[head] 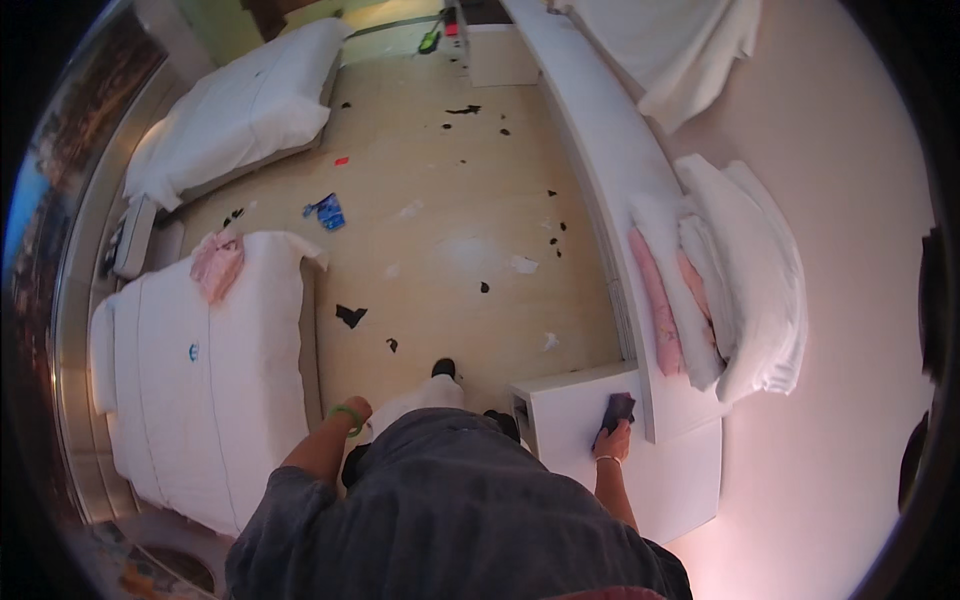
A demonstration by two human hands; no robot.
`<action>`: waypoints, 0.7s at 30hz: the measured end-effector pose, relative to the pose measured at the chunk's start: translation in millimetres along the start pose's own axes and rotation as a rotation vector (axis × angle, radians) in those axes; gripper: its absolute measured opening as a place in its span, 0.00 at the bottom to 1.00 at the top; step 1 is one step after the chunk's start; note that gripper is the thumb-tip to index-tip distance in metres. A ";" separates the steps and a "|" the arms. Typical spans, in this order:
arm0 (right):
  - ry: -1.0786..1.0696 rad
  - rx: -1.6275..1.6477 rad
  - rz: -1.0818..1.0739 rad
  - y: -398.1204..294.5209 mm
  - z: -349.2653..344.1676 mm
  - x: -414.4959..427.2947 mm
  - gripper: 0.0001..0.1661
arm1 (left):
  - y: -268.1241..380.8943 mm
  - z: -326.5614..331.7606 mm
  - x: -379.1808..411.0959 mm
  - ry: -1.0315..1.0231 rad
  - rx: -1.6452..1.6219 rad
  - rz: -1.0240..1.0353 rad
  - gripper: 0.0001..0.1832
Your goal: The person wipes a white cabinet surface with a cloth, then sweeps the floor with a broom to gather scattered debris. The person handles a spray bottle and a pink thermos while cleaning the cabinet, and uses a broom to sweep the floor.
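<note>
My right hand [616, 441] holds a dark purple cloth [619, 410] against the top of a white cabinet [566, 420]. The cloth lies flat and bunched under and beyond my fingers. My left hand [358, 411] hangs beside my body with a green bangle [346, 420] on its wrist. That hand is near the foot end of a white-covered bed [255, 375], apart from it. Its fingers are mostly hidden, and I see nothing held there.
A long white shelf [592, 120] runs along the right wall, bearing folded white bedding [750, 285] and a pink folded cloth [660, 315]. Black scraps [350, 315] and a blue wrapper [328, 211] litter the floor [442, 210]. Another bed [240, 97] stands farther off.
</note>
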State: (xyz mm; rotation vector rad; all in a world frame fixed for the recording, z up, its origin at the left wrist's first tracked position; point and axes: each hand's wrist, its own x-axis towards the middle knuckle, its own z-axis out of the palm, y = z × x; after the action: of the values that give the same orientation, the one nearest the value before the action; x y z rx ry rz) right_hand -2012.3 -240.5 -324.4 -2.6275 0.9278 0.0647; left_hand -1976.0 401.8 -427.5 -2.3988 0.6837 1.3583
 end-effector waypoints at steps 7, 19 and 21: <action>-0.243 -0.093 0.261 -24.1 -6.2 38.0 0.26 | -17.0 -116.7 -27.4 0.216 -0.905 -0.315 0.17; -0.467 -0.481 0.572 -75.1 14.3 59.8 0.34 | -205.0 -69.1 89.0 0.356 -0.482 -0.116 0.15; -0.390 -0.542 0.485 -100.8 4.0 51.7 0.34 | -232.3 -120.9 82.5 0.358 -0.972 -0.400 0.15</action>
State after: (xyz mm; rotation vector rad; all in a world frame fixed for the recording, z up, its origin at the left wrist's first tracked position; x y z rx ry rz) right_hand -1909.4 -197.2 -304.8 -2.6039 1.5319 1.0375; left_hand -1727.6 518.8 -431.1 -3.2935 -0.5423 1.2431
